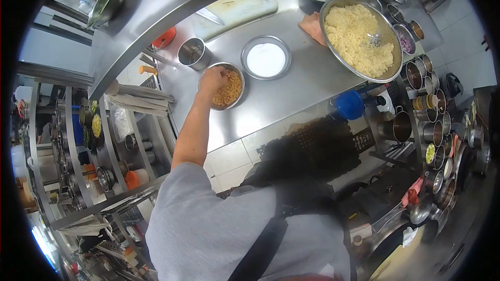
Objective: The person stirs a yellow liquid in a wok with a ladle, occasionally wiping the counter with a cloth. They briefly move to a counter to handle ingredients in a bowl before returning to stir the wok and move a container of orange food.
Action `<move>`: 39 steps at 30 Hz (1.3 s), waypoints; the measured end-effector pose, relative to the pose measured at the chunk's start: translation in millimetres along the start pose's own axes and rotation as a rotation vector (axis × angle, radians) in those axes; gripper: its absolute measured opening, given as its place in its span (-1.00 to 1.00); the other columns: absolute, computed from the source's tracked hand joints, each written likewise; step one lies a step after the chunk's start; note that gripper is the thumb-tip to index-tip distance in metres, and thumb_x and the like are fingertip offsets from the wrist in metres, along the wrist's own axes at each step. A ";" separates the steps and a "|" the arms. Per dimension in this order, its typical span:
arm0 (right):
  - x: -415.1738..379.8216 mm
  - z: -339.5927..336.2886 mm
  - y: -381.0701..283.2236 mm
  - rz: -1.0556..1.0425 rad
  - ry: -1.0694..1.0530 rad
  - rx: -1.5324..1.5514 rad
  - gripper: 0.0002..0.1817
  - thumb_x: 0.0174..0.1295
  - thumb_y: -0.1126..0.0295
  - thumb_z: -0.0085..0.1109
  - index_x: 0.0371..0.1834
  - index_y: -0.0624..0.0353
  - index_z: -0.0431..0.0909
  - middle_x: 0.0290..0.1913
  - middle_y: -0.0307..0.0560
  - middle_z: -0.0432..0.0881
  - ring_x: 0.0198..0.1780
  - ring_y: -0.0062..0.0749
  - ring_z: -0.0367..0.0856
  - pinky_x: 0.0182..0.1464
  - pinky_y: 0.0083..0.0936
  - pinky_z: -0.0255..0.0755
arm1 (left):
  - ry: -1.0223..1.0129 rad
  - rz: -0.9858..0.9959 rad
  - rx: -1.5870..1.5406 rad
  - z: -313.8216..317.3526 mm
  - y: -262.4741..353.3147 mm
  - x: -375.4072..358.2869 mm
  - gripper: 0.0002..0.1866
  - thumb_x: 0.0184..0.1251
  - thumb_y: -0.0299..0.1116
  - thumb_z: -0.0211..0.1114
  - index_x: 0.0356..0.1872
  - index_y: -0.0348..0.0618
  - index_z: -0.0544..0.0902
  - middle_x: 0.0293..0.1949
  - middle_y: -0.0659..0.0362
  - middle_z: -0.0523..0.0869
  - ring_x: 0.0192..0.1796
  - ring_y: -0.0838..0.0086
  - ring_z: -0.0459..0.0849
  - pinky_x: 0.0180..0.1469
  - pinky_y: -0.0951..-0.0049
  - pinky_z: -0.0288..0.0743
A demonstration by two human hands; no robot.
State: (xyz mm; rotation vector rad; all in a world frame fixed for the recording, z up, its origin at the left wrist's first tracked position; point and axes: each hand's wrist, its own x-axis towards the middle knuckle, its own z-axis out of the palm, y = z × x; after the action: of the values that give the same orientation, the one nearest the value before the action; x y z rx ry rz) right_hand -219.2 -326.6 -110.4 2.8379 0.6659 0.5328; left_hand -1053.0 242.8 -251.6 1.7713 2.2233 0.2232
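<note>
My left hand point(213, 79) reaches into a metal bowl of orange-brown crumbly food point(228, 90), over its left side. The fingers are bent down and closed at the food; what they hold is hidden. Just behind the bowl stands an empty-looking metal pot point(192, 54). To the right lies a round metal dish with white contents point(265, 60). My right hand is not in view.
A large metal bowl of pale yellow grains point(359, 40) stands at the right, beside a pink item point(312, 28). Behind are a cutting board point(237, 10) with a knife point(211, 16) and small bowls. A metal shelf point(172, 8) crosses above the counter's left part.
</note>
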 end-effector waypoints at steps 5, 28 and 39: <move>-5.0 4.2 15.3 0.014 -0.004 -0.014 -0.74 0.19 0.30 0.14 -0.34 0.25 0.76 -0.32 0.15 0.74 -0.32 -0.06 0.73 -0.25 -0.20 0.57 | -0.004 -0.140 -0.299 -15.7 -7.6 -4.2 -0.71 0.11 -0.21 0.35 -0.18 -0.09 0.80 -0.29 0.02 0.79 -0.27 0.33 0.78 -0.13 0.36 0.61; 18.1 72.3 58.0 0.156 -0.001 -0.068 -0.74 0.22 0.31 0.10 -0.35 0.17 0.77 -0.32 0.07 0.76 -0.33 -0.13 0.75 -0.31 -0.22 0.59 | 0.061 -0.291 -0.286 -12.5 -57.9 -5.1 -0.73 0.09 -0.34 0.33 -0.18 -0.23 0.72 -0.35 0.07 0.77 -0.33 0.31 0.74 -0.23 0.34 0.58; -40.4 8.7 55.0 0.170 0.041 -0.015 -0.75 0.23 0.31 0.09 -0.33 0.16 0.77 -0.32 0.05 0.76 -0.33 -0.15 0.75 -0.32 -0.23 0.59 | 0.040 0.090 0.116 -4.9 10.7 -11.6 -0.72 0.10 -0.32 0.23 -0.14 0.01 0.75 -0.14 0.00 0.75 -0.03 0.11 0.71 0.05 0.12 0.57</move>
State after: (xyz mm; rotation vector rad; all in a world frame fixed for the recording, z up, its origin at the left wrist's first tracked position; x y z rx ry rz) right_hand -227.9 -394.5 -116.8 2.8925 0.4274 0.6209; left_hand -1042.3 234.3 -242.3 1.9464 2.2271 0.1531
